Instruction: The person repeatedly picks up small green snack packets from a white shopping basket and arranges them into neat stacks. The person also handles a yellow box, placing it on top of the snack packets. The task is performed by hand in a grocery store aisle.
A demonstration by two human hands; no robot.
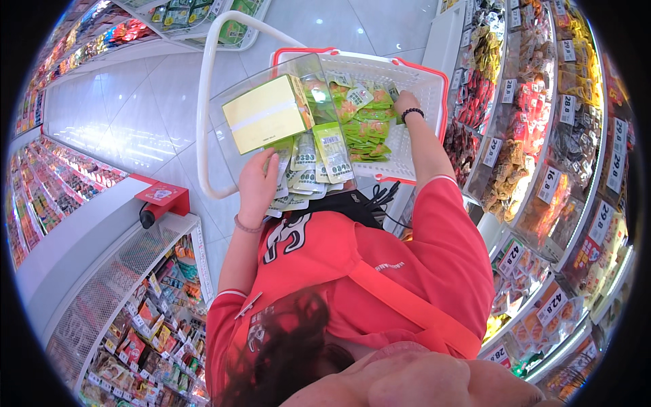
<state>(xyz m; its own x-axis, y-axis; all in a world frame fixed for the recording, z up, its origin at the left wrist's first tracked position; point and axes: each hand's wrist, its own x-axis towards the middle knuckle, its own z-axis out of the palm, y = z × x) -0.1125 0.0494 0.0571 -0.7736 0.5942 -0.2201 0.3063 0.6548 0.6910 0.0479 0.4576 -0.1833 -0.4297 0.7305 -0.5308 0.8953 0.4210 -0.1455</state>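
Note:
A white plastic shopping basket (414, 76) with red trim stands before me, holding many small green snack packets (368, 129). Inside it, near the right wall, my right hand (407, 103) has its fingers curled on a small dark green packet (393, 92). A clear plastic bin (224, 107) overlaps the basket's left side. In the bin are a pale yellow carton (264, 114) and green-and-white packets (333, 152), some lying back side up. My left hand (259, 175) is at the bin's near edge, by the carton and packets; its fingertips are partly hidden.
The basket's white handle (203, 102) arches out to the left. Shelves of packaged snacks with price tags (552, 185) line the right side. At lower left stands a mesh-sided display bin (122, 280), with a red bracket (165, 198) near its corner. Tiled floor (127, 107) lies beyond.

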